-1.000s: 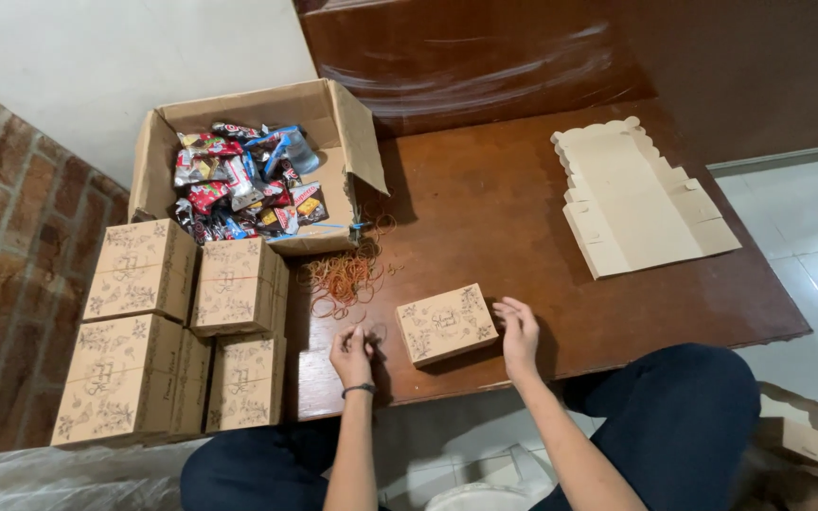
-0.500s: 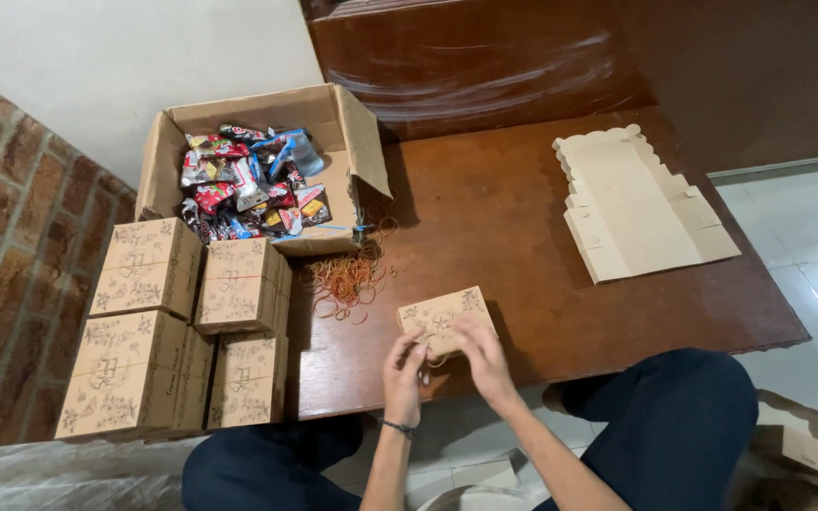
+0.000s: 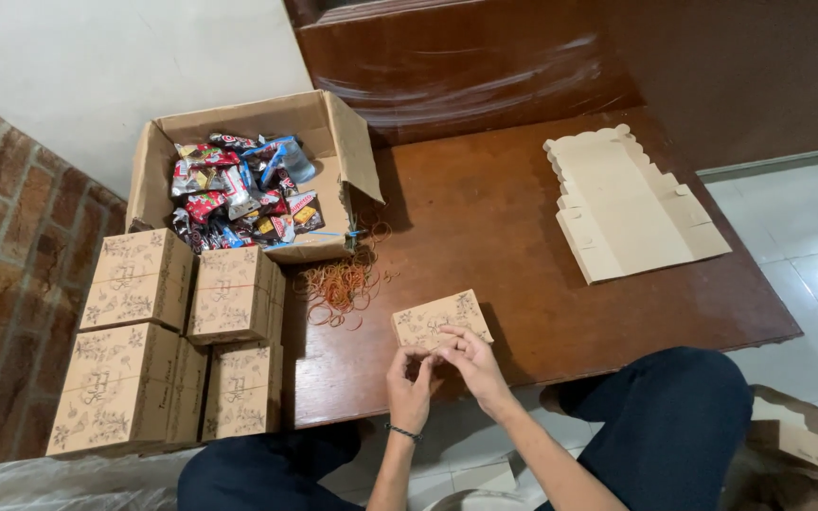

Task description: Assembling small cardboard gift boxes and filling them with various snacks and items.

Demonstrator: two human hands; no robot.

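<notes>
At the bench's near edge, left hand (image 3: 409,393) and right hand (image 3: 467,362), grips pinched together, steady the small printed gift box (image 3: 440,319).

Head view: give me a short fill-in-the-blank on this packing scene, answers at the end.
1. Both hands, left hand and right hand, meet at the near edge of a small printed ____ on the wooden table.
2. The pile of rubber bands lies just in front of the open ____ box full of snack packets.
3. The stack of flat box blanks lies at the table's ____ side.

Missing words: box; cardboard; right
</notes>
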